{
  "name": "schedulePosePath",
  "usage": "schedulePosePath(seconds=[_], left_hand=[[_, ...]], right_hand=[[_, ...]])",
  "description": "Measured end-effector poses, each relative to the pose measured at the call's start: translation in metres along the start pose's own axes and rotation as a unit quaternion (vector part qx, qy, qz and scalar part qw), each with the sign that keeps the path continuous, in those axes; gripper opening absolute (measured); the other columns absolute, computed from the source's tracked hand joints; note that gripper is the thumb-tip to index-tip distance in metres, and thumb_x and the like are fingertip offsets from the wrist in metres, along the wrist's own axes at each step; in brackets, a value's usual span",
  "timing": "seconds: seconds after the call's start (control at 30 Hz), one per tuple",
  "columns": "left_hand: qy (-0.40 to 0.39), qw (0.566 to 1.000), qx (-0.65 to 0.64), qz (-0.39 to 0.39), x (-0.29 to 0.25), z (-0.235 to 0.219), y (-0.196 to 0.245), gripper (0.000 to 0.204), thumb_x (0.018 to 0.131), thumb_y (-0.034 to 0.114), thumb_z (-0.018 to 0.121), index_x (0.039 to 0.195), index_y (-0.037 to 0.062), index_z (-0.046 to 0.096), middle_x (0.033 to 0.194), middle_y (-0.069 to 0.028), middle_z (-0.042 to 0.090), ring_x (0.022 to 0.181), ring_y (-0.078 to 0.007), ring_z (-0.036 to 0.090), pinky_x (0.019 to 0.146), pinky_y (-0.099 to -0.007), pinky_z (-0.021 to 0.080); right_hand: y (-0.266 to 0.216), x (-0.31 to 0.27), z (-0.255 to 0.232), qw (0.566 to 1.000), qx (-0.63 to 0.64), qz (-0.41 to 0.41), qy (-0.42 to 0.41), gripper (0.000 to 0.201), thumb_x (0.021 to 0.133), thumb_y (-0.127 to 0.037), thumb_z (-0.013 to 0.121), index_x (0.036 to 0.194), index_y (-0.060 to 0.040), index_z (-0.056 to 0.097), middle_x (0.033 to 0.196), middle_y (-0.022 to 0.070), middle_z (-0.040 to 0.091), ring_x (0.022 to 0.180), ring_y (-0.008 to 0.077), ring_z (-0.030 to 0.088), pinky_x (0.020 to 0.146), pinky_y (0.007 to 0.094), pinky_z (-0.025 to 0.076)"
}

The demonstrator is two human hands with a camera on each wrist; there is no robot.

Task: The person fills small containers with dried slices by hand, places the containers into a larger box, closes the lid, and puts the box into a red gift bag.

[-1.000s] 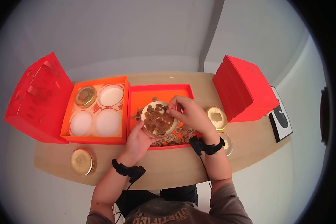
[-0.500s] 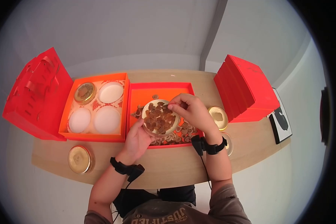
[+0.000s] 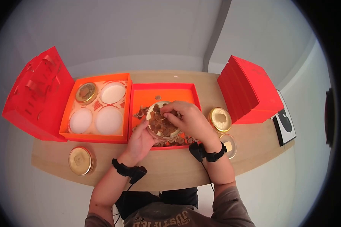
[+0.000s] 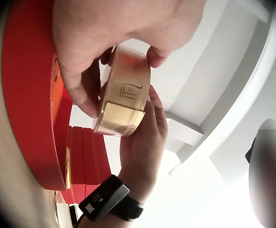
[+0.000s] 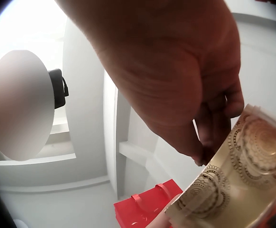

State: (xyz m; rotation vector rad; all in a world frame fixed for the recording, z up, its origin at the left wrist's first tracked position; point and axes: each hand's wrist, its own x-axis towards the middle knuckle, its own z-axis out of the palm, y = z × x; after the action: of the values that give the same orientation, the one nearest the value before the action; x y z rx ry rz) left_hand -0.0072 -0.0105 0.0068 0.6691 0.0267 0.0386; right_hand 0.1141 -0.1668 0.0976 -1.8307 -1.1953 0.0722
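Note:
My left hand (image 3: 139, 144) grips a round, clear jar with a gold label (image 4: 123, 92) from its near left side, tilted over the red tray. Thin, dried brown slices (image 3: 159, 125) fill the jar's mouth. From the right, my right hand (image 3: 190, 118) reaches over the rim, thumb and fingertips brought together on a slice among the others. Its fingertips mostly hide what they pinch. In the right wrist view the curled fingers (image 5: 218, 114) sit right at the rim of the patterned jar (image 5: 233, 175).
More slices (image 3: 174, 141) lie in the red tray (image 3: 163, 87). Left of it, an orange box (image 3: 95, 140) has round wells, one with a jar (image 3: 86, 93). A gold-lidded jar (image 3: 80, 160), gold lid (image 3: 220, 120) and clear lid (image 3: 231, 145) lie nearby. Red bags (image 3: 39, 94) and red boxes (image 3: 248, 90) flank them.
My right hand has moved left and inward over the jar, from its far right rim to the slices in the middle. The left hand keeps its hold on the jar.

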Motion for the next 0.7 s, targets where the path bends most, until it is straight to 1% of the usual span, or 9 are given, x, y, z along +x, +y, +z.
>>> schedulePosePath(seconds=[0.07, 0.2, 0.27, 0.4, 0.47, 0.5, 0.57, 0.67, 0.7], left_hand=[[-0.001, 1.0, 0.001, 0.003, 0.001, 0.0, 0.0, 0.059, 0.107, 0.039, 0.042, 0.152, 0.0024, 0.033, 0.153, -0.0162, 0.045, 0.141, -0.0309, 0.047, 0.114, -0.0543, 0.042], [-0.007, 1.0, -0.001, 0.006, 0.001, 0.0, 0.001, 0.059, 0.107, 0.04, 0.042, 0.152, 0.0027, 0.033, 0.154, -0.0155, 0.045, 0.141, -0.0309, 0.046, 0.114, -0.0545, 0.042], [-0.008, 1.0, -0.004, 0.006, 0.0, 0.001, 0.001, 0.059, 0.107, 0.04, 0.042, 0.152, 0.003, 0.033, 0.154, -0.0154, 0.045, 0.142, -0.031, 0.046, 0.114, -0.0545, 0.042], [-0.009, 1.0, -0.009, 0.004, 0.001, 0.0, 0.002, 0.058, 0.107, 0.039, 0.041, 0.152, 0.0032, 0.033, 0.154, -0.0159, 0.044, 0.142, -0.0312, 0.045, 0.114, -0.0546, 0.041], [-0.013, 1.0, -0.011, 0.003, 0.001, 0.0, 0.002, 0.058, 0.107, 0.039, 0.041, 0.152, 0.0032, 0.033, 0.154, -0.016, 0.044, 0.142, -0.0311, 0.045, 0.114, -0.0547, 0.041], [-0.006, 1.0, -0.011, 0.005, 0.0, 0.001, 0.002, 0.059, 0.107, 0.039, 0.041, 0.152, 0.003, 0.032, 0.154, -0.0161, 0.044, 0.142, -0.031, 0.045, 0.114, -0.0547, 0.041], [0.002, 1.0, -0.01, 0.008, 0.0, 0.002, 0.002, 0.059, 0.107, 0.039, 0.041, 0.153, 0.0029, 0.032, 0.154, -0.0162, 0.044, 0.143, -0.0309, 0.045, 0.114, -0.0547, 0.041], [-0.003, 1.0, -0.009, 0.006, 0.0, 0.003, 0.002, 0.059, 0.107, 0.039, 0.04, 0.153, 0.0032, 0.032, 0.154, -0.0159, 0.044, 0.142, -0.0309, 0.045, 0.114, -0.0547, 0.041], [-0.004, 1.0, -0.009, 0.006, 0.0, 0.002, 0.002, 0.059, 0.107, 0.039, 0.04, 0.153, 0.0032, 0.032, 0.154, -0.0159, 0.044, 0.142, -0.0309, 0.045, 0.114, -0.0547, 0.041]], right_hand=[[-0.005, 0.0, -0.003, 0.999, -0.027, 0.012, -0.03, 0.016, 0.093, -0.007, 0.069, 0.107, -0.0018, 0.073, 0.092, 0.0112, 0.071, 0.078, 0.0225, 0.068, 0.072, 0.034, 0.055], [-0.009, 0.001, -0.009, 0.996, -0.074, 0.027, -0.03, 0.015, 0.091, -0.006, 0.069, 0.105, -0.0025, 0.073, 0.092, 0.0104, 0.072, 0.084, 0.0242, 0.069, 0.074, 0.0347, 0.055], [-0.002, 0.001, -0.008, 0.997, -0.063, -0.028, -0.032, 0.014, 0.089, -0.004, 0.066, 0.102, -0.0013, 0.072, 0.096, 0.0146, 0.071, 0.09, 0.0312, 0.068, 0.08, 0.04, 0.055], [0.0, 0.001, -0.007, 0.995, -0.073, -0.062, -0.012, 0.013, 0.089, -0.003, 0.066, 0.1, -0.0017, 0.072, 0.097, 0.0133, 0.071, 0.093, 0.0319, 0.067, 0.081, 0.0402, 0.055], [-0.005, 0.001, -0.009, 0.997, -0.073, -0.014, -0.005, 0.013, 0.089, -0.003, 0.065, 0.1, -0.0015, 0.073, 0.105, 0.0133, 0.07, 0.096, 0.0319, 0.066, 0.083, 0.0394, 0.055], [-0.004, 0.001, -0.008, 0.997, -0.073, -0.015, -0.006, 0.013, 0.089, -0.003, 0.065, 0.1, -0.0015, 0.073, 0.105, 0.0133, 0.07, 0.096, 0.0319, 0.066, 0.083, 0.0394, 0.055], [-0.002, 0.0, -0.006, 0.997, -0.067, -0.026, -0.001, 0.014, 0.089, -0.004, 0.065, 0.1, -0.002, 0.073, 0.121, 0.0138, 0.066, 0.11, 0.0331, 0.062, 0.092, 0.0404, 0.052], [0.003, -0.003, -0.003, 0.992, -0.114, -0.056, -0.028, 0.018, 0.091, -0.006, 0.067, 0.107, -0.0045, 0.075, 0.133, 0.0123, 0.06, 0.123, 0.0323, 0.055, 0.097, 0.0402, 0.05], [0.002, -0.004, -0.003, 0.992, -0.114, -0.056, -0.028, 0.018, 0.091, -0.006, 0.067, 0.107, -0.0045, 0.075, 0.133, 0.0123, 0.06, 0.123, 0.0323, 0.055, 0.097, 0.0402, 0.05]])
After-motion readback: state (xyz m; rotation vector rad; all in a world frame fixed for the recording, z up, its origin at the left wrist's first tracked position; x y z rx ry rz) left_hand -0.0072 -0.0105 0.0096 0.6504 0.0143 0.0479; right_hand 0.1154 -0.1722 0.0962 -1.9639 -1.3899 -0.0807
